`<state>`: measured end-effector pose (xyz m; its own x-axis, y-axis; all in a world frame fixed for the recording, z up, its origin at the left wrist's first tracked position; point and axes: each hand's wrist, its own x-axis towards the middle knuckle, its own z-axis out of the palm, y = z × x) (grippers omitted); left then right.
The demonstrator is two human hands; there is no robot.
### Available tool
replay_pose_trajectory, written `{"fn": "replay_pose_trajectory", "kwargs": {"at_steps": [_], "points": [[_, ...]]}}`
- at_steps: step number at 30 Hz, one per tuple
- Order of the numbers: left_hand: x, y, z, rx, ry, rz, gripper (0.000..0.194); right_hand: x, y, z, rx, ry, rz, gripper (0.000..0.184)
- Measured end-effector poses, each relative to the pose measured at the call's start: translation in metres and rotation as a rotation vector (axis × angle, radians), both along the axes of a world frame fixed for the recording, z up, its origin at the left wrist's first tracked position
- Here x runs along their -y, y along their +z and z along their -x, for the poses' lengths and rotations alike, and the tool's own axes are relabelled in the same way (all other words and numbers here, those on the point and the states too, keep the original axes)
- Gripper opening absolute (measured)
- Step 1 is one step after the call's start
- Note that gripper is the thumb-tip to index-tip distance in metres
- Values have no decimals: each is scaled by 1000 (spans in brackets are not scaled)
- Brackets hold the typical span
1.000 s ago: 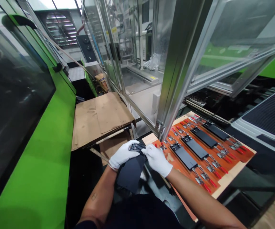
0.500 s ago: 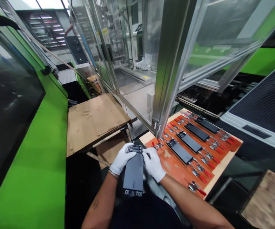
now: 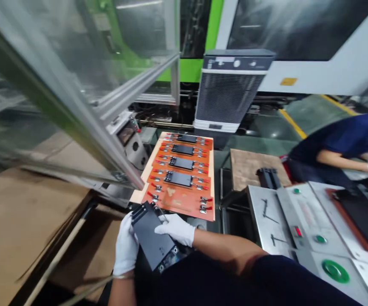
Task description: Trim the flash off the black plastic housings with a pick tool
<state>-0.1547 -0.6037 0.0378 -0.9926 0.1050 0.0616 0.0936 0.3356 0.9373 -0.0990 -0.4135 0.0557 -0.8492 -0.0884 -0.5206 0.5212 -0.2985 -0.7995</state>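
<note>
Both my hands wear white gloves and hold a flat black rectangular panel [image 3: 152, 238] close to my body. My left hand [image 3: 125, 248] grips its left long edge with fingers wrapped round. My right hand [image 3: 176, 229] lies over its upper right edge, fingers closed on it. Just beyond the panel sits an orange clamp board [image 3: 184, 197] carrying several similar black panels held by red-handled toggle clamps; its nearest slot is bare.
An aluminium-framed clear guard [image 3: 75, 106] rises at the left over brown cardboard [image 3: 18, 221]. At the right stands a grey machine console [image 3: 301, 229] with green buttons. Another person in a dark blue shirt [image 3: 340, 144] bends at far right. A grey ventilated unit [image 3: 228, 93] stands behind the board.
My view has swung sharply to the right, bringing the console and the other person into sight. The black panel stays in both hands, now turned diagonally and nearer my body.
</note>
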Motion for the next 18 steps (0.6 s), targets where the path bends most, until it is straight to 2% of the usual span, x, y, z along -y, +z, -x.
{"fn": "replay_pose_trajectory", "kwargs": {"at_steps": [3, 5, 7, 10, 12, 14, 16, 18], "points": [[-15, 4, 9, -97, -131, 161, 37, -17, -3, -4, 16, -67, -14, 30], [-30, 10, 12, -97, -157, 218, 34, -26, -2, -9, 33, -97, 12, 27], [-46, 18, 15, 39, -108, 106, 29, -38, 1, -11, 71, -125, 73, 22], [-69, 26, 19, 301, 17, -162, 29, -69, 7, -5, 97, -223, 143, 19], [-78, 26, 20, 437, 104, -283, 30, -104, 10, 6, 70, -353, 117, 19], [-81, 22, 17, 564, 203, -321, 26, -153, 12, 18, 44, -522, 47, 21], [-81, 15, 9, 671, 299, -248, 16, -212, 9, 30, 45, -689, -46, 23], [-82, 11, -3, 750, 297, -79, 16, -278, 2, 38, 83, -827, -144, 24]]}}
